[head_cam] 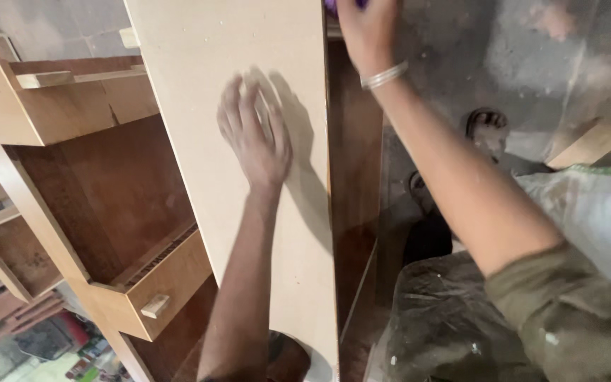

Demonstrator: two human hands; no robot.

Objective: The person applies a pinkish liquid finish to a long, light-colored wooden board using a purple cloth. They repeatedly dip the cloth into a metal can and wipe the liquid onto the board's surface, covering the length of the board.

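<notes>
Across the middle of the view runs a pale, unfinished board, standing on its long edge-to-face as a panel of a wooden cabinet, and both hands are on it. Spread flat with its fingers released, gripping nothing, the left hand presses on the board's face to steady it. At the board's far end, the right hand, with a metal bangle on its wrist, seems clenched around something purple; the top edge cuts it off, so I cannot tell what it is. Judging by this, the step in hand is rubbing or smoothing the panel's surface, and the next stroke calls for firm bracing from the flat palm. Left of the board sit brown cabinet compartments with a small wooden knob; right lies a grey floor.
</notes>
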